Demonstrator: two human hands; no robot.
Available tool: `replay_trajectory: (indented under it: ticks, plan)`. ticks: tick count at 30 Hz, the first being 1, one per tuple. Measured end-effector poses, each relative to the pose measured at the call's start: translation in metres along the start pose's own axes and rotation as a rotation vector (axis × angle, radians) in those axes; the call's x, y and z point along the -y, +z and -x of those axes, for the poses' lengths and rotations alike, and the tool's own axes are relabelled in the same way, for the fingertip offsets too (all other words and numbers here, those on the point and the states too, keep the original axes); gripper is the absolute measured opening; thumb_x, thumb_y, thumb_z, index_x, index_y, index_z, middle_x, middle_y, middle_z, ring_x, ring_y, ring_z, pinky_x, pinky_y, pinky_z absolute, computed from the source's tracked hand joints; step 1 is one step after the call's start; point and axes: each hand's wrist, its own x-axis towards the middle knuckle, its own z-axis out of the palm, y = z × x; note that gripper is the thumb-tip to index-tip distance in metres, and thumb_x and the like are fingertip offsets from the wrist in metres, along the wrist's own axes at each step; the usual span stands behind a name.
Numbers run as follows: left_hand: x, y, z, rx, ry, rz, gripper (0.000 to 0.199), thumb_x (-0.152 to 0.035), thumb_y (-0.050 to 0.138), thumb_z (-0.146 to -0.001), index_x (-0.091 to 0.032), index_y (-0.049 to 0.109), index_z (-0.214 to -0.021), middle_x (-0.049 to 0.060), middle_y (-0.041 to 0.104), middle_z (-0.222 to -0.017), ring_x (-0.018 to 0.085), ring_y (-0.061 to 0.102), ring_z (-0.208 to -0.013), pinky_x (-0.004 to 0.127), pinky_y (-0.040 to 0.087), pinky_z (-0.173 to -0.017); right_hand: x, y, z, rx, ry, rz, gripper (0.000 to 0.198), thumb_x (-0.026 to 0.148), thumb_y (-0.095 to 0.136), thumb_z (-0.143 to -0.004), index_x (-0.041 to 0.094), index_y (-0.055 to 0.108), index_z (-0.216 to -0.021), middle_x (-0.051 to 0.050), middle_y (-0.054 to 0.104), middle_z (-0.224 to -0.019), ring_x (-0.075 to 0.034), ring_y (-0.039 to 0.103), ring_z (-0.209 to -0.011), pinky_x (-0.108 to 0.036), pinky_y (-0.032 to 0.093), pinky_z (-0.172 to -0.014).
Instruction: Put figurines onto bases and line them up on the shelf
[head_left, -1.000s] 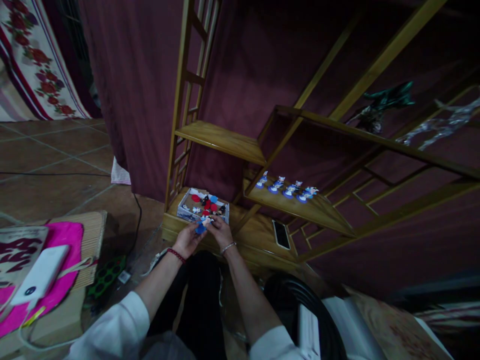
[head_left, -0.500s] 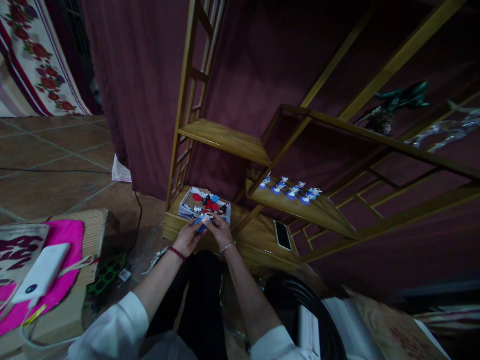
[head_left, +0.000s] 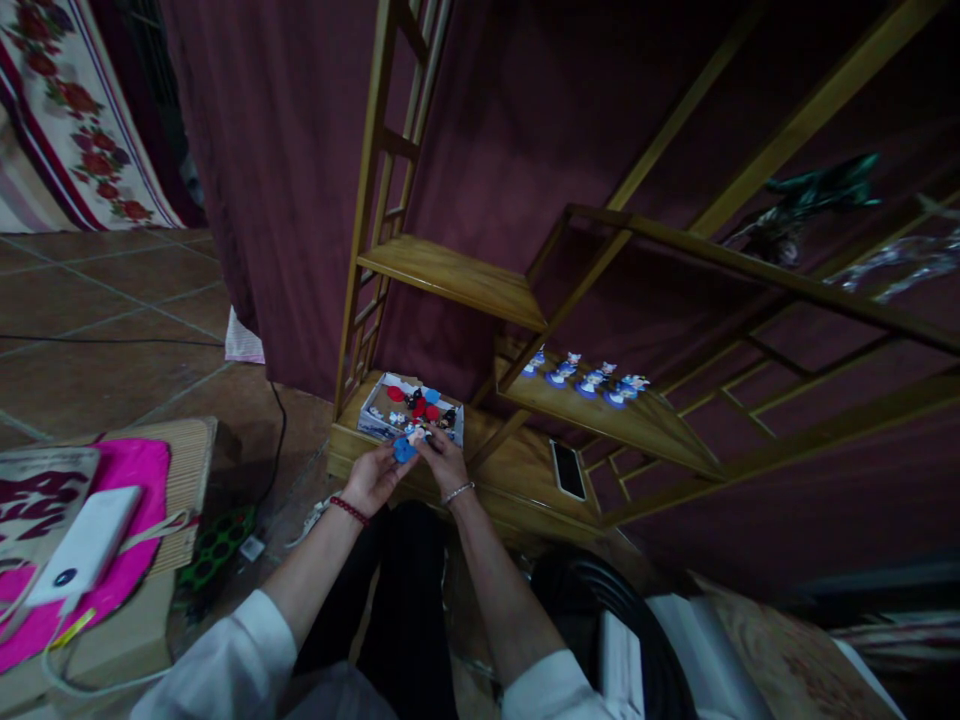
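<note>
Between the left hand (head_left: 371, 482) and right hand (head_left: 444, 464), a figurine (head_left: 417, 436) and blue base (head_left: 405, 451) are held in fingertips.
Likely light, stiff plastic, best gripped by base and body; small parts, hard to make out, could snap.

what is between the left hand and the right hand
In the head view, a blue piece and a small pale piece, held between left hand and right hand; whether they are joined is unclear.

We are partly hiding the figurine (head_left: 416, 437) with our right hand (head_left: 445, 463); the right edge is cropping a shiny ornament (head_left: 916, 248).
</note>
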Motion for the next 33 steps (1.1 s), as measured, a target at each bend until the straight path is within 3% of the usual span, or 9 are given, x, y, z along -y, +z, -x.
replay_trajectory:
  ticks: [12,20,25,33]
  plan:
    - [-0.004,0.0,0.01,0.075,-0.006,0.0,0.02,-0.002,0.045,-0.074,-0.013,0.058,-0.085,0.006,0.062,-0.084,0.013,0.059,-0.078,0.032,0.046,-0.082,-0.001,0.0,0.002,0.035,-0.023,-0.032,0.036,0.031,0.065,-0.058,0.018,0.058,-0.091,-0.003,0.064,-0.087,-0.018,0.059,-0.082,-0.033,0.047,-0.079]
    - [-0.003,-0.005,0.009,0.034,-0.021,-0.027,0.013,-0.011,0.052,-0.075,-0.017,0.057,-0.085,0.002,0.062,-0.078,0.01,0.059,-0.071,0.024,0.046,-0.07,0.002,0.004,0.003,0.033,-0.053,-0.014,0.032,0.033,0.064,-0.06,0.017,0.057,-0.087,-0.003,0.064,-0.084,-0.016,0.059,-0.078,-0.029,0.047,-0.074]
    - [-0.003,-0.003,0.014,0.029,-0.024,-0.026,0.01,-0.013,0.054,-0.075,-0.018,0.058,-0.083,0.0,0.061,-0.074,0.007,0.057,-0.065,0.018,0.043,-0.058,0.0,0.003,0.003,0.059,-0.055,0.018,0.039,0.033,0.063,-0.061,0.019,0.056,-0.097,-0.002,0.063,-0.087,-0.017,0.06,-0.079,-0.031,0.049,-0.074]
    - [-0.002,0.0,0.013,0.016,0.008,0.023,0.01,-0.01,0.052,-0.076,-0.016,0.059,-0.08,0.001,0.061,-0.074,0.006,0.056,-0.063,0.016,0.043,-0.058,0.007,0.004,0.005,0.115,-0.062,-0.017,0.037,0.032,0.062,-0.062,0.02,0.058,-0.097,-0.002,0.063,-0.093,-0.017,0.059,-0.086,-0.03,0.046,-0.08]
